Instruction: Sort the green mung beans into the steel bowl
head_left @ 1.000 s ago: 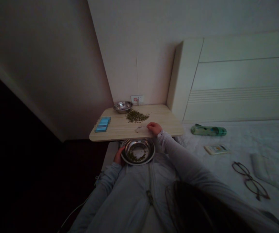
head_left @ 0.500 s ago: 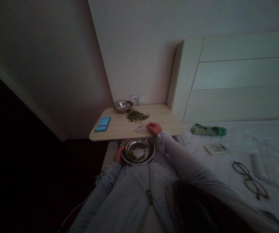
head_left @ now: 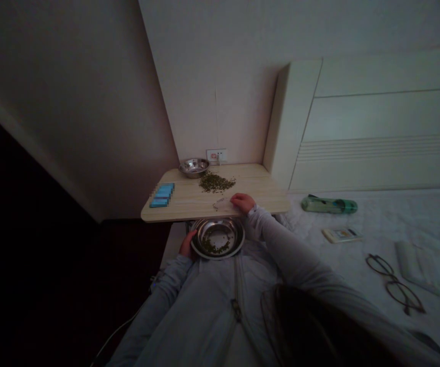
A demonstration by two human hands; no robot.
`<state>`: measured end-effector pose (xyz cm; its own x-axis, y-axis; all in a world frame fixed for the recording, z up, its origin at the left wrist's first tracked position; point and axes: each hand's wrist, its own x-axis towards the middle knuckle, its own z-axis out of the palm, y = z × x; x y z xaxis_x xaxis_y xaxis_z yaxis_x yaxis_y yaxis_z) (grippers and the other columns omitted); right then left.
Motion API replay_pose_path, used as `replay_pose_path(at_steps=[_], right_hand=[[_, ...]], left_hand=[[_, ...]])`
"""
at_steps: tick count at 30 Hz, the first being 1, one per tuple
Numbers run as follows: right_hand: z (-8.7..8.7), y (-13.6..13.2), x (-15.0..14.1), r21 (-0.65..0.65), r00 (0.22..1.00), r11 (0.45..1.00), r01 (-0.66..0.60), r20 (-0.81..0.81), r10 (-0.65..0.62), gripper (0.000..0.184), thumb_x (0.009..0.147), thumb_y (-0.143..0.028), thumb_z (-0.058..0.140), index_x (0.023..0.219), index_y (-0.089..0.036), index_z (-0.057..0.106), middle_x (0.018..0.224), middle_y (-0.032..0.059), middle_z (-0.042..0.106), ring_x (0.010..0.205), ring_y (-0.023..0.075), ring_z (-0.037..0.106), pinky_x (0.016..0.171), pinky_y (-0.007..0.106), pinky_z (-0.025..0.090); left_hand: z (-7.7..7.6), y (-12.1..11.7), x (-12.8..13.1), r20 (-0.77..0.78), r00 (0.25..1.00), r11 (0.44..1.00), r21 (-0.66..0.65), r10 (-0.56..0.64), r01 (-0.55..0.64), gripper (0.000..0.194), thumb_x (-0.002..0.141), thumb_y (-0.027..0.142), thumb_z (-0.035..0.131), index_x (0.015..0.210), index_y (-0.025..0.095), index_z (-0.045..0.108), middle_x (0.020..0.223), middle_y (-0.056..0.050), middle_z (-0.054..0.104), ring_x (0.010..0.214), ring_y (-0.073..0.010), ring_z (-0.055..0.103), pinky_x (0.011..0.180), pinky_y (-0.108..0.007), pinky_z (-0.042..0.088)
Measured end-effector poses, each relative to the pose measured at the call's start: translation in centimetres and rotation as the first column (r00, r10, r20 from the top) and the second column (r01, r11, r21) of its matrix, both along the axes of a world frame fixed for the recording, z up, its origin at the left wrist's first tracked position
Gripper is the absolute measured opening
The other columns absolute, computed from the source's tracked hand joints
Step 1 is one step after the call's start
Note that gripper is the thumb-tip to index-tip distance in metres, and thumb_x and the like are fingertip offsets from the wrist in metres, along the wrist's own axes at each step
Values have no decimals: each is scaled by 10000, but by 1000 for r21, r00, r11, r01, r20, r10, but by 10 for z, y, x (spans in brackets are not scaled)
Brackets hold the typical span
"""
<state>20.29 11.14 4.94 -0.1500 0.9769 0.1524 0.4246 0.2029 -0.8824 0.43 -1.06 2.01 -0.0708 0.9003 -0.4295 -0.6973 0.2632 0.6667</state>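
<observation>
My left hand [head_left: 187,245] grips the left rim of a metal bowl [head_left: 238,246], held at my lap just below the table edge. Small green grains, like mung beans, lie in the bowl [head_left: 215,246]. Over the front of the table, my right hand [head_left: 244,202] pinches a thin, pale, see-through piece [head_left: 225,203] whose kind I cannot make out. A few loose grains [head_left: 215,205] are at its left edge. Farther back, a heap of the same green grains [head_left: 215,182] is spread on the wooden tabletop [head_left: 260,179].
A second metal bowl [head_left: 194,167] stands at the back left, near a wall socket [head_left: 216,155]. A blurred blue phone-shaped object [head_left: 162,195] lies at the left. On the bed to the right are a green bottle [head_left: 329,205], a white phone-like device [head_left: 342,235] and glasses [head_left: 394,283].
The pale piece in my right hand has shifted slightly against the loose grains beside it. My left hand and the bowl stay in place.
</observation>
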Motion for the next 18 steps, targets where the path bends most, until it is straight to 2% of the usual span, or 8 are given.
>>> replay_pose_path(at_steps=[5, 12, 18], right_hand=[[5, -4, -1, 4, 999, 1000, -20, -30, 20, 159, 587, -298, 475, 583, -158, 551, 472, -41, 502, 501, 75, 429, 521, 205, 323], [6, -7, -1, -15, 998, 1000, -22, -54, 21, 171, 579, -315, 473, 570, -155, 533, 460, -48, 466, 484, 69, 408, 497, 202, 306], [4, -5, -1, -25, 1000, 999, -22, -7, 22, 158, 578, -294, 480, 593, -155, 551, 458, -50, 472, 482, 67, 409, 506, 202, 311]], left_hand=[[3, -2, 1, -2, 1000, 1000, -4, 12, -12, 143, 649, 194, 502, 596, 137, 621, 531, -51, 627, 733, -194, 603, 748, -280, 439], [1, -1, 1, -19, 1000, 1000, 13, 20, -20, 179, 672, 194, 477, 561, 145, 610, 511, -31, 623, 635, -165, 606, 701, -264, 457], [-1, 0, 0, -14, 1000, 1000, -3, 6, -6, 162, 668, 200, 481, 612, 136, 619, 569, -55, 644, 756, -200, 604, 753, -297, 446]])
